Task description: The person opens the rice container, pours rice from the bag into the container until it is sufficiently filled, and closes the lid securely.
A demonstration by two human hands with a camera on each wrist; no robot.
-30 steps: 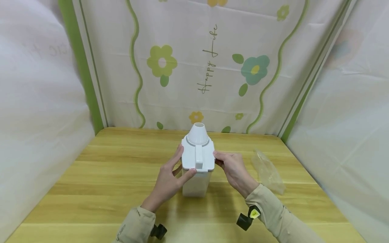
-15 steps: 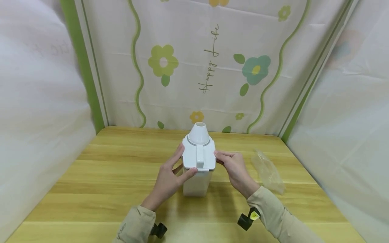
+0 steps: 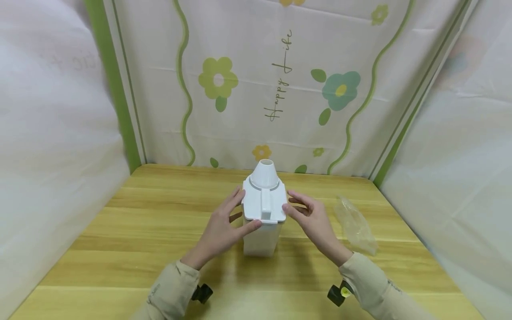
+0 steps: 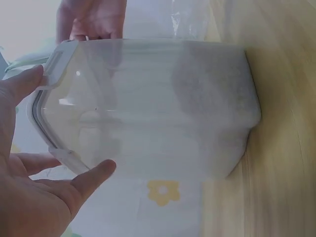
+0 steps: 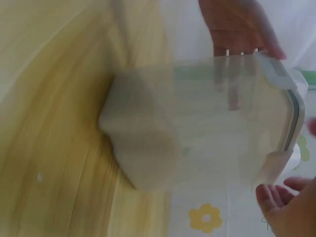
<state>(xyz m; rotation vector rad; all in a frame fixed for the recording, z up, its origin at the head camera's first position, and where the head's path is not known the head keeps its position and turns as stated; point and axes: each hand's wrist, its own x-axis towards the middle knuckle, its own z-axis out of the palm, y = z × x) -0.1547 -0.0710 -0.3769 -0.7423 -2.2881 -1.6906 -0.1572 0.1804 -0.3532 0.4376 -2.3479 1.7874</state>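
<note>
A tall translucent container [image 3: 261, 242] with a white lid [image 3: 254, 202] stands upright on the table. A white cone-shaped piece [image 3: 266, 174] with an open top and a handle-like bar sits on that lid. Against the lid's front edge rests the thumb of my left hand [image 3: 218, 229], its fairly straight fingers spread along the left side. My right hand [image 3: 317, 222] is at the lid's right edge, thumb at the rim and fingers loosely bent. In the right wrist view its fingertips [image 5: 265, 195] are beside the side clip [image 5: 273, 168]. The container's lower part looks duller; its contents are unclear.
A crumpled clear plastic bag [image 3: 356, 226] lies to the right on the wooden table [image 3: 120, 249]. A flower-printed curtain [image 3: 236, 124] closes off the back, and pale sheets hang at both sides.
My right hand has loosened from the lid's right edge, its thumb and fingers now spread apart. The left hand keeps its place. The head view has shifted slightly.
</note>
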